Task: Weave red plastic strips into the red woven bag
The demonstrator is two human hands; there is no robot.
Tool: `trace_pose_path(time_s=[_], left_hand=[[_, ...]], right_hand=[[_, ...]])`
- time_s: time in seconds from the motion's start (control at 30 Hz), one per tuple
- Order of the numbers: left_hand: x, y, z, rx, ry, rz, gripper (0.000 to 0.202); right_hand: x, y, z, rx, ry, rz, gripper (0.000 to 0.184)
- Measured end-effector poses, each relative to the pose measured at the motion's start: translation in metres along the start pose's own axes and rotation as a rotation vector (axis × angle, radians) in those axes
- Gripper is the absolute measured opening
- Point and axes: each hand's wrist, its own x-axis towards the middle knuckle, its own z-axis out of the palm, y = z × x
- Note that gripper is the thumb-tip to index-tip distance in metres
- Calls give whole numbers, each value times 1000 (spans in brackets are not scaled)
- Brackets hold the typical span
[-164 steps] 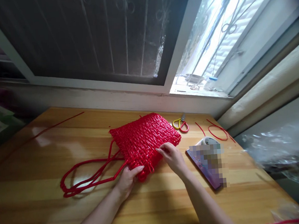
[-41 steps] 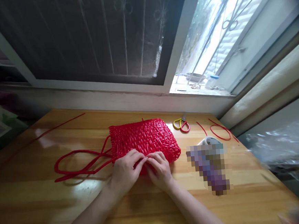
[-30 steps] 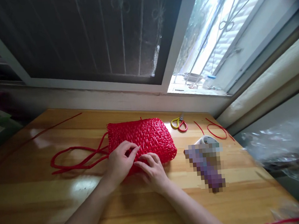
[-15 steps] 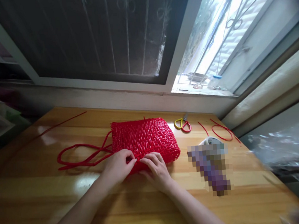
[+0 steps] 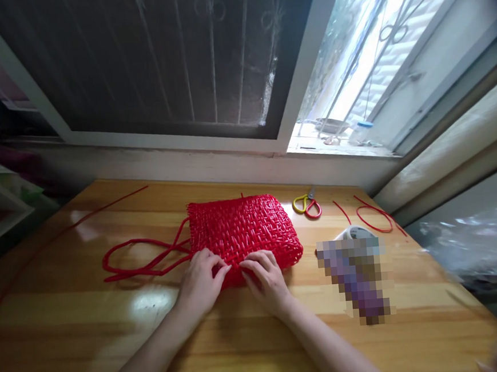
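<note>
A red woven bag (image 5: 241, 226) lies on its side on the wooden table (image 5: 149, 343), its red cord handles (image 5: 128, 241) stretching to the left. My left hand (image 5: 204, 278) is at the bag's near edge, thumb and forefinger pinched together on the weave. Close beside it, my right hand (image 5: 264, 276) bends its fingers over the same edge, with the thumb underneath. Whatever strand lies between the fingertips is too small to make out.
Scissors (image 5: 307, 204) with yellow and red handles lie behind the bag to the right. Loose red strands (image 5: 373, 213) rest near the right edge, beside a roll of tape (image 5: 359, 233) and a blurred-out item (image 5: 355, 286). A long red strand (image 5: 71, 226) runs along the left.
The whole view has shifted slightly. My right hand's fingertips have drawn a little apart from the left hand's along the bag's edge. The bag lies as before.
</note>
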Motion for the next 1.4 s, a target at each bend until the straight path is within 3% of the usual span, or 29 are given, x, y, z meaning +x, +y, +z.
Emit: trace_pose_path(time_s=[0.27, 0.53, 0.63, 1.1, 1.4], left_hand=[[-5, -8, 9, -104, 24, -66, 17], [-10, -14, 25, 40, 320, 63, 18], [-13, -17, 30, 68, 378, 78, 16], [-14, -19, 35, -1, 323, 27, 14], [-14, -21, 42, -1, 368, 23, 18]], right_hand=[[0, 0, 1, 15, -11, 6, 21], [0, -1, 1, -9, -10, 20, 22], [0, 0, 2, -20, -8, 19, 22], [0, -3, 3, -39, -14, 48, 22], [1, -12, 3, -108, 49, 108, 20]])
